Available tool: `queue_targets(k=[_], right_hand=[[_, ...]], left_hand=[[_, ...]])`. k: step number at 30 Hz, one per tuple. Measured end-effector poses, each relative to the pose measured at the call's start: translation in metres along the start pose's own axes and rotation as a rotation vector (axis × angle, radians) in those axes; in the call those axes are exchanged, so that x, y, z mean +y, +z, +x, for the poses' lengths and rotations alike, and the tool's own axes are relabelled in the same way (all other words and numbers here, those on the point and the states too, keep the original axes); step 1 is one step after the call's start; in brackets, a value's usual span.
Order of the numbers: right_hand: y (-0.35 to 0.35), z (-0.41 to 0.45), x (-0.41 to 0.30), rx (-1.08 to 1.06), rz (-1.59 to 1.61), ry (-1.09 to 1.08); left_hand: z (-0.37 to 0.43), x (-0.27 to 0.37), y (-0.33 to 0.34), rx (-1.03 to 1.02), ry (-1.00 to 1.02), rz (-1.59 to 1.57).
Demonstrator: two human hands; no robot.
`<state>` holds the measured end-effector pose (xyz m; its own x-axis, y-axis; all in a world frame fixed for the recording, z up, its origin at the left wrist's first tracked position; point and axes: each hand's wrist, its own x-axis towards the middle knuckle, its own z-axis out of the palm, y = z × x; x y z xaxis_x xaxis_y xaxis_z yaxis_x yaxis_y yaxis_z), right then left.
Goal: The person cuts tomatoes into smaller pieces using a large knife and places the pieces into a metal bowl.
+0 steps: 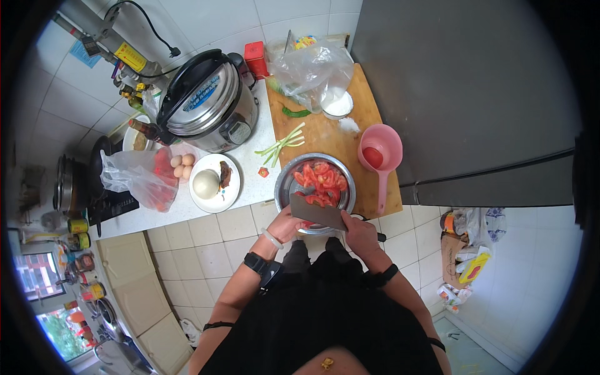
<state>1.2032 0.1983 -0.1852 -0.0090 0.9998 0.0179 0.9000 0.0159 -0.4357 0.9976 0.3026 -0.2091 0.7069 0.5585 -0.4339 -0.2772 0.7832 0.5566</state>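
Observation:
My right hand [362,233] grips a Chinese cleaver [318,213] by its handle, whose dark end sticks out past the hand. The broad blade lies across the near part of a metal basin [351,187]. Cut tomato pieces [328,178] fill much of that basin. At the basin's near left rim, my left hand [286,225] has its fingers by the blade's left end. Some red tomato shows below the blade near these fingertips; whether they hold it is hidden. The basin rests partly on a wooden cutting board [340,145].
A pink dipper [383,187] with a tomato [373,158] inside stands right of the basin. Scallion pieces [283,145], a green chili [296,112] and a bowl of white powder [338,105] lie beyond. Leftward are a dough plate [229,201], eggs [183,165] and a pressure cooker [206,112]. A refrigerator [459,103] borders the right.

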Motion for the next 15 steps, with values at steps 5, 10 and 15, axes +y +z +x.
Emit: queue_targets(k=[5,10,15], right_hand=[[-0.002,0.012,-0.014,0.112,0.095,-0.093],[-0.003,-0.007,0.022,-0.187,0.012,0.262],[-0.011,0.007,-0.016,-0.014,0.153,0.068]], left_hand=[[0.008,-0.010,-0.004,-0.138,0.021,-0.078],[0.000,0.012,0.014,0.049,-0.011,0.158],[0.010,-0.001,-0.010,0.094,-0.100,0.226]])
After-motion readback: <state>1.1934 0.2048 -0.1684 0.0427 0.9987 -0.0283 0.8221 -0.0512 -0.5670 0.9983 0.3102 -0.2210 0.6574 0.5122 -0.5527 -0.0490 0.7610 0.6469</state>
